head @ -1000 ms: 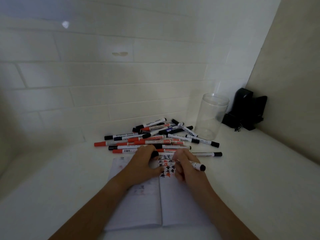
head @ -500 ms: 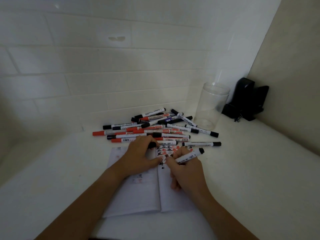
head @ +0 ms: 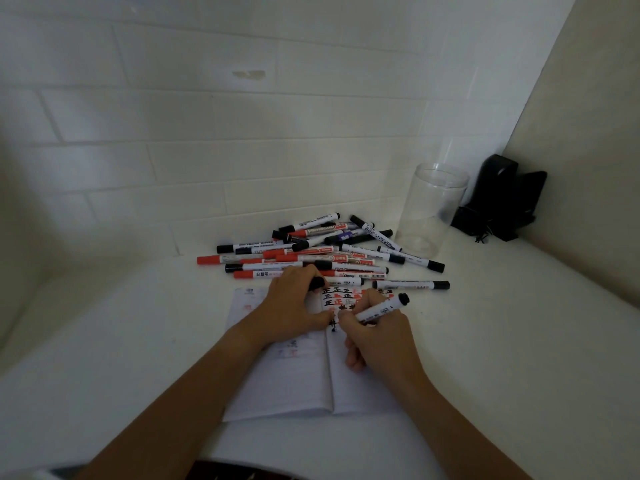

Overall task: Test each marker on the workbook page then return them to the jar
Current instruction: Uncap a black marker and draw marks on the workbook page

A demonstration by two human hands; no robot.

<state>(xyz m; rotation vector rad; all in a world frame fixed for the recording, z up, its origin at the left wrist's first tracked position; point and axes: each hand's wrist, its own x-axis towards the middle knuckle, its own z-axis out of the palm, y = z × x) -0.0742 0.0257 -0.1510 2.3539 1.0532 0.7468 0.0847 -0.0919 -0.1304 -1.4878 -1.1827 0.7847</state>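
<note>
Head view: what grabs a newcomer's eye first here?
The jumbled heap of red- and black-capped white markers on the white counter, just beyond the open workbook. Then the right hand gripping a black-ended white marker with its tip on the page among red and black test characters, while the left hand rests on the workbook holding a black cap. The clear jar stands empty at the back right.

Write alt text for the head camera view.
A right hand grips a black marker, writing on an open workbook that the left hand holds flat, a black cap in its fingers. Beyond lie a pile of markers and an empty clear jar.
</note>
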